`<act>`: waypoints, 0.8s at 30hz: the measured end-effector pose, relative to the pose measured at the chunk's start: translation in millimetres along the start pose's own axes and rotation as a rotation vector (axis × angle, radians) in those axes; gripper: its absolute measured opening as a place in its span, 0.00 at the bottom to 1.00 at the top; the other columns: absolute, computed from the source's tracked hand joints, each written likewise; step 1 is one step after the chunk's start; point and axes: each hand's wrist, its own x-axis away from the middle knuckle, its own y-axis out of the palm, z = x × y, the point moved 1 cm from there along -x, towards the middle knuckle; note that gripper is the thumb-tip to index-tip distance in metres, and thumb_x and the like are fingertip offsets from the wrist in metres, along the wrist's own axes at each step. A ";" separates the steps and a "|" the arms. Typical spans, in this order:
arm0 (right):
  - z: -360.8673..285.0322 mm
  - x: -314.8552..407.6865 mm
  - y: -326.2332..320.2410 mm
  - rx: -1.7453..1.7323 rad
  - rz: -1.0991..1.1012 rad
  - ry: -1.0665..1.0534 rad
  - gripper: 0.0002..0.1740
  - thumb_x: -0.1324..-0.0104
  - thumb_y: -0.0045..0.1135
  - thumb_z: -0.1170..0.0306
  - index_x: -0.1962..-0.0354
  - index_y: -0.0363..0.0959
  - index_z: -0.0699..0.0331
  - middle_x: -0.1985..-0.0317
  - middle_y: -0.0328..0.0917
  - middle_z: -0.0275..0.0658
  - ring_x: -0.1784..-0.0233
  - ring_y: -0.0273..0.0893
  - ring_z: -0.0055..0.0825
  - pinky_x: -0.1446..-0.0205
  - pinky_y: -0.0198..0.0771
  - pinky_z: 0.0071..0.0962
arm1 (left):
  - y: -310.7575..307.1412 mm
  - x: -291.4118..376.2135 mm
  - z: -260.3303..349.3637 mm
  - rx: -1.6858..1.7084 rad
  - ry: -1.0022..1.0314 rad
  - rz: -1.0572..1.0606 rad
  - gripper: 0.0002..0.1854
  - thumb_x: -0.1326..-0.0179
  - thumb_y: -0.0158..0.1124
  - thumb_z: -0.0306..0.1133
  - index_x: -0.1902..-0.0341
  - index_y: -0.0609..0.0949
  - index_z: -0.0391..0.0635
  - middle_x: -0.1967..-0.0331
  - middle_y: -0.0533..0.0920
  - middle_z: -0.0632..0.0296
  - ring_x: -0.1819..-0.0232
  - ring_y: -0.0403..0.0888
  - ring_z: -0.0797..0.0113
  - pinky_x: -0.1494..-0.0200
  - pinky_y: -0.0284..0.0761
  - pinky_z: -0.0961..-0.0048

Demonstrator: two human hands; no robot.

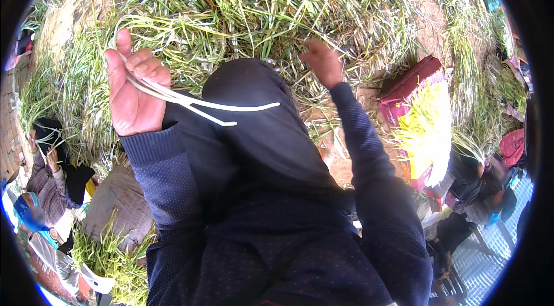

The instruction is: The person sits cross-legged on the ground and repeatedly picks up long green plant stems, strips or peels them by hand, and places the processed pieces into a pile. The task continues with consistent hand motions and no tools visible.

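My left hand (pixel 140 85), palm up, holds a few long pale plant stalks (pixel 216 105). Their cut white ends reach right, above my dark trousers (pixel 259 141), and their leafy ends bend back behind the fingers. My right hand (pixel 323 63) is motion-blurred in front of the leaf heap, just right of my knee. Its fingers look apart, and I see nothing held in them. Before me spreads a big heap of loose green and straw-coloured leaves (pixel 277 12).
To the right stands a burgundy bag (pixel 396 109) packed with yellow-green stalks (pixel 415 120). At left, one person (pixel 52 185) handles stalks beside a brown sack (pixel 119 204); another person (pixel 480 189) sits at right. More stalks (pixel 112 254) lie lower left. Reddish bare ground (pixel 344 163) shows beside my leg.
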 end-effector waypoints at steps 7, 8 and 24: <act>1.8 -25.1 127.8 -0.221 -0.403 0.289 0.33 0.42 0.70 0.56 0.49 0.76 0.74 0.60 0.84 0.50 0.57 0.83 0.34 0.53 0.77 0.32 | -3.3 8.4 13.2 0.119 -0.007 -0.032 0.24 0.25 0.53 0.47 0.33 0.75 0.47 0.67 0.74 0.64 0.70 0.71 0.75 0.65 0.70 0.76; 16.1 -31.3 147.9 -0.135 -0.435 0.294 0.35 0.43 0.70 0.52 0.49 0.76 0.75 0.58 0.84 0.52 0.56 0.84 0.36 0.51 0.77 0.34 | -2.3 8.2 13.9 0.108 -0.015 -0.032 0.25 0.25 0.53 0.48 0.33 0.75 0.47 0.67 0.75 0.64 0.70 0.72 0.75 0.65 0.70 0.76; 91.5 -39.6 228.3 -0.199 -0.448 -0.006 0.22 0.36 0.58 0.52 0.60 0.80 0.65 0.61 0.81 0.50 0.56 0.79 0.42 0.52 0.74 0.39 | 4.4 -8.3 -3.6 -0.038 -0.051 0.100 0.20 0.24 0.53 0.39 0.36 0.74 0.39 0.66 0.78 0.65 0.78 0.68 0.80 0.72 0.67 0.78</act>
